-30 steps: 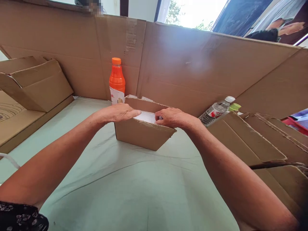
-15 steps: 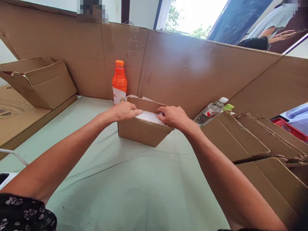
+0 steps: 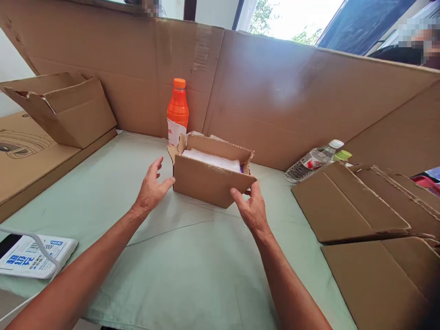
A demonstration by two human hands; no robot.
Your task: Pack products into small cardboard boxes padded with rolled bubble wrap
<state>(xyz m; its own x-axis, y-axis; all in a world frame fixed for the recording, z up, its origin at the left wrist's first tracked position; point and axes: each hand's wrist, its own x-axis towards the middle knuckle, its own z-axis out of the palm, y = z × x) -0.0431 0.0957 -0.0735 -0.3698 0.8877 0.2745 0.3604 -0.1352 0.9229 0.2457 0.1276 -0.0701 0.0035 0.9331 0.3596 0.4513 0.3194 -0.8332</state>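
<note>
A small open cardboard box [image 3: 206, 181] stands on the pale green table cover [image 3: 178, 256], with white packing [image 3: 211, 160] inside. My left hand [image 3: 151, 188] is open at the box's left end, thumb tip at its lower corner. On the other side my right hand [image 3: 252, 208] is also open, its fingertips touching the box's lower right corner. Neither hand grips anything. An orange bottle [image 3: 178, 110] stands upright just behind the box.
Tall cardboard sheets [image 3: 275, 91] wall the back. A folded carton [image 3: 65, 107] lies at the left, flat cardboard blanks [image 3: 347, 206] at the right. A clear bottle [image 3: 312, 160] lies by them. A white device with a cable [image 3: 30, 256] sits at the near left.
Both hands have come off the top of the box and dropped to its lower corners, fingers now spread. The box's flaps stand open, showing the white packing.
</note>
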